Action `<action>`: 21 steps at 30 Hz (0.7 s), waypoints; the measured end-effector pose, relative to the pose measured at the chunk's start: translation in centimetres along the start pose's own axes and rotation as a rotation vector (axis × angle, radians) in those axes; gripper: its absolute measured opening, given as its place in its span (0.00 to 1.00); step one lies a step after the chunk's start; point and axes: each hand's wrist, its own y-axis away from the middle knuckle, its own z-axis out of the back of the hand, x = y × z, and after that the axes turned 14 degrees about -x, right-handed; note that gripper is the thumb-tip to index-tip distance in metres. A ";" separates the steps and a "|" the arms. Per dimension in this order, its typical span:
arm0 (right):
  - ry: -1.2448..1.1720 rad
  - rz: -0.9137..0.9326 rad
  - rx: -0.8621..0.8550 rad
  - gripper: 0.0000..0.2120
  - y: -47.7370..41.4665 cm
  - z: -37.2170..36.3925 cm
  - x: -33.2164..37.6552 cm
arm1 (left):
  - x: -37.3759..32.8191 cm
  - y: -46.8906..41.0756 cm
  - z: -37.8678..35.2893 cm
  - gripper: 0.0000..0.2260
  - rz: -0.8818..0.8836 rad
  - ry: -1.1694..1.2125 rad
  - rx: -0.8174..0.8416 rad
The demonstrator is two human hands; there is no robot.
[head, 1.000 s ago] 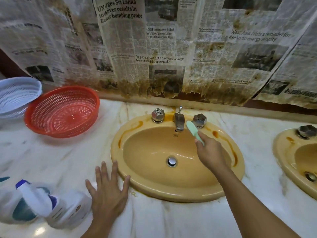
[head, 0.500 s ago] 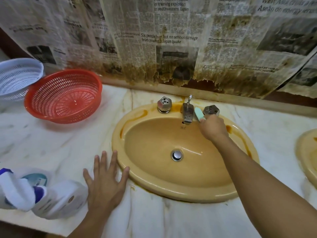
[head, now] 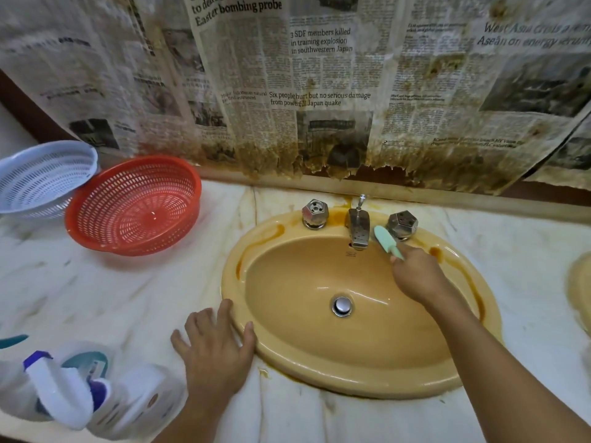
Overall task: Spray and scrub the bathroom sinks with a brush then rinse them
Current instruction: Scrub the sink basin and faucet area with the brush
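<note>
A stained yellow oval sink (head: 287, 356) is set in the marble counter (head: 112, 298), with a metal faucet (head: 358, 227) and two knobs at its back. My right hand (head: 415, 276) grips a mint-green brush (head: 385, 240); its head lies on the back rim between the faucet and the right knob (head: 402, 224). My left hand (head: 215, 353) rests flat on the counter, fingers spread, touching the sink's front-left rim. A white spray bottle (head: 64, 391) with a blue nozzle lies at the lower left, beside that hand.
A red perforated basket (head: 134, 206) and a pale blue one (head: 41, 177) stand at the back left. Stained newspaper (head: 319, 91) covers the wall behind. The edge of a second yellow sink (head: 580, 295) shows at the far right.
The brush head has slid back out from my fist along the rim beside the faucet. My left hand has shifted right onto the sink's rim. The view has tilted slightly.
</note>
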 end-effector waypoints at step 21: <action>0.038 0.018 -0.020 0.20 -4.0 -2.2 2.5 | 0.5 -0.8 -1.1 0.34 0.091 0.108 0.149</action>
